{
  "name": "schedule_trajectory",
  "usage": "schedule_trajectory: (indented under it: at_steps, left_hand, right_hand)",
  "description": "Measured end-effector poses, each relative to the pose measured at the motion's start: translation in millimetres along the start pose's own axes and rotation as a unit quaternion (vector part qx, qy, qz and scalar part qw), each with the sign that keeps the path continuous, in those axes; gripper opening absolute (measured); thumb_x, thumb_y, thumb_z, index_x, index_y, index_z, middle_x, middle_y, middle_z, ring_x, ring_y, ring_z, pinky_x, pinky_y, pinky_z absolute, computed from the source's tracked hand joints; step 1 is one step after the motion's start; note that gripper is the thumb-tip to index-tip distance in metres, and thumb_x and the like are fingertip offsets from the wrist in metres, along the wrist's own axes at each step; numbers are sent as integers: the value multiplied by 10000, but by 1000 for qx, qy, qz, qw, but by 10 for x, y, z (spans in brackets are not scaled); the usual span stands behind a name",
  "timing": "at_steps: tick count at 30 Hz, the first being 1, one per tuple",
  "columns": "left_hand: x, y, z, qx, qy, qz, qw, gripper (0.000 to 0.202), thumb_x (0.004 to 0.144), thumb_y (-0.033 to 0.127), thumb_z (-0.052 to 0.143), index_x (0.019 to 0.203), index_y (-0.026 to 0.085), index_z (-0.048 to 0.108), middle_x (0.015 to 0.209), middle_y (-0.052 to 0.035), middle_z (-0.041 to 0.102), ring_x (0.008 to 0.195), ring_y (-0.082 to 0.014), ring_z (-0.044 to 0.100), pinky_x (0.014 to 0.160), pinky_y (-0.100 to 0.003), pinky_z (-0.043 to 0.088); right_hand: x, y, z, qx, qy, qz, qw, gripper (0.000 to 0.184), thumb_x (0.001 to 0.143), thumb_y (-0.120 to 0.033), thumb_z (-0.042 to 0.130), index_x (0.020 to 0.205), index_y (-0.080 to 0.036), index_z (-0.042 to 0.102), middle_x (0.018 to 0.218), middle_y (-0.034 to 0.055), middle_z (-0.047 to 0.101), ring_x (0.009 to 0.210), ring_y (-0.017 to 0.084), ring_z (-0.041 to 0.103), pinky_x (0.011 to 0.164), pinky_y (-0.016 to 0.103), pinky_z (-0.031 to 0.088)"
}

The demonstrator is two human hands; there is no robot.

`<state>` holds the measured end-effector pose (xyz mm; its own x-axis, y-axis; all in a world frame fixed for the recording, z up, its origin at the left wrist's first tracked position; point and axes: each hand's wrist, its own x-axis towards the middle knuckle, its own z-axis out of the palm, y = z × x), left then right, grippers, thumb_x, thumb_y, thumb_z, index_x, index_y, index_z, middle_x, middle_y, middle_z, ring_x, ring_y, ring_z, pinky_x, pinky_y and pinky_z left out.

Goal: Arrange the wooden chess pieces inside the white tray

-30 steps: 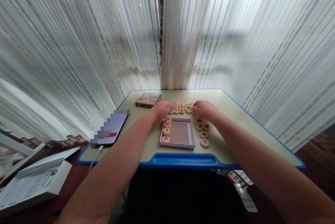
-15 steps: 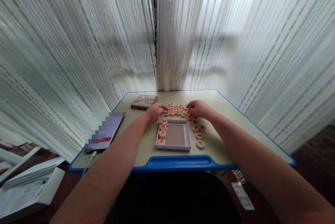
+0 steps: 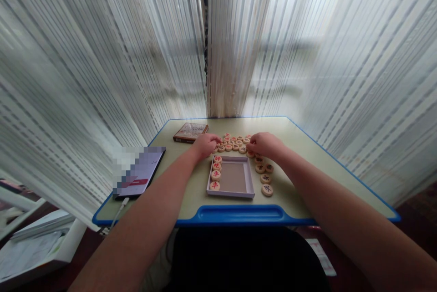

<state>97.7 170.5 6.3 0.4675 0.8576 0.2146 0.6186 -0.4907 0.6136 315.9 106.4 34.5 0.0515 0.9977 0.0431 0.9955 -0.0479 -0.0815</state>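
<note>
Round wooden Chinese chess pieces (image 3: 235, 147) with red and black characters lie clustered toward the back of the table. At the cluster's left edge is my left hand (image 3: 206, 144), palm down, its fingers reaching to the outer pieces. My right hand (image 3: 266, 143) rests at the right edge, fingers bent down beside the pieces and apart from the thumb; no lifted piece shows in it. Nearer me lies a shallow white box tray (image 3: 251, 178). Several red-marked pieces (image 3: 215, 175) line its left side. Black-marked pieces (image 3: 267, 189) trail down outside its right side.
A flat brown box (image 3: 190, 132) lies at the back left. On the left edge sits a tablet (image 3: 141, 173) with a white cable (image 3: 120, 210). The table (image 3: 307, 182) has a blue rim and a front trough (image 3: 241, 213). Curtains (image 3: 232, 41) hang behind.
The view has shifted slightly, moving table and hands a little rightward. Both hands stay at the cluster's sides; the right fingers sit slightly lower against the pieces. The row in the tray is unchanged.
</note>
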Motion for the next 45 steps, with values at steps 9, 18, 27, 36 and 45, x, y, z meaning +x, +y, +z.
schedule_trajectory:
  at_steps: [9,18,27,36,45]
  left_hand:
    - [32,-83,93,-102,39,-24,994,422,593,32,364,797,130,721,892,-44,721,847,-134,636,799,-229,504]
    - [19,-46,68,-73,63,-19,995,417,595,24,377,785,142,730,802,-37,718,764,-128,629,729,-212,491]
    - [-47,78,-9,15,63,-15,998,364,663,84,413,838,142,727,661,-21,684,616,-122,582,647,-217,473]
    - [-21,-14,-15,123,8,-17,992,444,629,3,423,922,165,715,924,-71,712,904,-183,628,837,-274,475]
    - [-36,65,-31,128,0,-6,992,425,647,31,436,925,167,726,911,-60,718,885,-174,631,834,-258,473]
  right_hand:
    - [-39,-68,-6,12,18,5,1000,246,723,-304,544,881,-221,712,890,82,696,754,198,613,581,259,397]
    - [-27,-58,-18,9,19,35,999,324,778,-316,427,824,-168,712,834,114,694,742,199,614,589,260,400]
    - [18,12,40,5,-7,59,998,307,754,-222,461,909,-154,717,943,142,696,839,220,629,695,276,444]
    - [37,23,66,33,18,46,998,305,762,-198,487,985,-203,695,1015,99,688,898,217,625,742,286,452]
    - [-14,-137,138,108,140,-199,964,335,817,-122,433,1020,-190,689,1041,58,684,963,197,561,892,329,433]
